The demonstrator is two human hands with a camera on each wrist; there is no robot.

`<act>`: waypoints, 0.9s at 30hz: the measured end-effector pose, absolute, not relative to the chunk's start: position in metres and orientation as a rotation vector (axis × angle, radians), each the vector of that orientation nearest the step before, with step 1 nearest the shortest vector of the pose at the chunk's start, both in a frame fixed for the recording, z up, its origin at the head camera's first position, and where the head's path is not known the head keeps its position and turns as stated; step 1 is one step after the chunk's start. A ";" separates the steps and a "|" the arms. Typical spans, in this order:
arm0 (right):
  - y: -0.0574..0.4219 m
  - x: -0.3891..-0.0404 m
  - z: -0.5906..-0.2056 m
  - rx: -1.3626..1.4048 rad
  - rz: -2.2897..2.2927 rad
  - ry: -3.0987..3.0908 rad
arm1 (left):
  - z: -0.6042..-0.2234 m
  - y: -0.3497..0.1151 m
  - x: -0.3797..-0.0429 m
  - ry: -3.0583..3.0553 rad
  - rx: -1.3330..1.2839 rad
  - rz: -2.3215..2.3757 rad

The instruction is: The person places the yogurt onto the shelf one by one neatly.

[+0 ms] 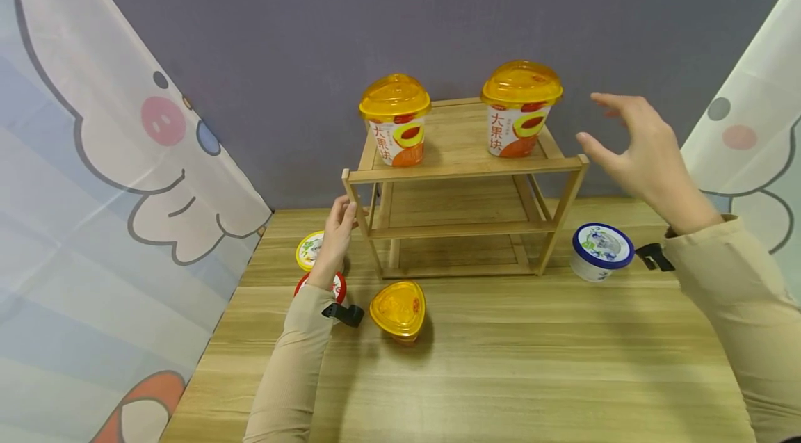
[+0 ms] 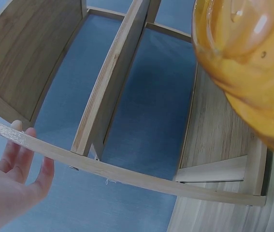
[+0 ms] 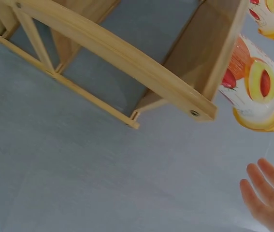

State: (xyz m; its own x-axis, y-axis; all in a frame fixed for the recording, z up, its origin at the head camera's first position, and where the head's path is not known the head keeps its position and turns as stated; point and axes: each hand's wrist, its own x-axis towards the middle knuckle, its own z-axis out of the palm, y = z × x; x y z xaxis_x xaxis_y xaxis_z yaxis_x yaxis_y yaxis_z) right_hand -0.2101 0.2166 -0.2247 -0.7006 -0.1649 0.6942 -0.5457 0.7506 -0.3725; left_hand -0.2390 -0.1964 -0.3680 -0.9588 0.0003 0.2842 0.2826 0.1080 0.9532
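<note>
- Counting your hands: two. Left hand (image 1: pixel 338 227) at the rack's left side, fingers loosely bent and apart, gripping nothing; whether they touch it, you cannot tell from these views.
- Right hand (image 1: pixel 653 158) beside the right cup (image 1: pixel 522 109), apart from it, thumb and fingers spread, released.
- One rack (image 1: pixel 466 168), three tiers, standing on the table (image 1: pixel 532 359).
- Three cups, amber-lidded: the left cup (image 1: pixel 397 119) and right cup upright on your top tier, the front cup (image 1: pixel 399 311) on the table.
- Three tubs: yellow tub (image 1: pixel 308 252) and red tub (image 1: pixel 339 286) by your left arm, blue tub (image 1: pixel 602 252) right of the rack.
</note>
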 end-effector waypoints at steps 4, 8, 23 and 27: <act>0.220 -0.206 -0.236 0.528 0.750 -2.261 | -0.368 -0.196 -0.239 -2.166 -0.283 -1.955; 0.225 -0.203 -0.247 0.517 0.754 -2.243 | -0.368 -0.196 -0.238 -2.166 -0.273 -1.979; 0.240 -0.193 -0.287 0.456 0.749 -2.256 | -0.345 -0.188 -0.220 -2.231 -0.252 -1.952; 0.241 -0.192 -0.295 0.436 0.749 -2.273 | -0.345 -0.189 -0.222 -2.231 -0.257 -1.946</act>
State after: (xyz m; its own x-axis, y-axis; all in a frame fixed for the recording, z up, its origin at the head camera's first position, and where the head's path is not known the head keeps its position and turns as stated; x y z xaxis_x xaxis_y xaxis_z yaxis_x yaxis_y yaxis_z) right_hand -0.1918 0.2413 -0.2951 -0.7024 -0.0942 0.7055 -0.4952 0.7767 -0.3893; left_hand -0.2218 -0.1889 -0.3452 -0.9708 0.0186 0.2394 0.2397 0.1336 0.9616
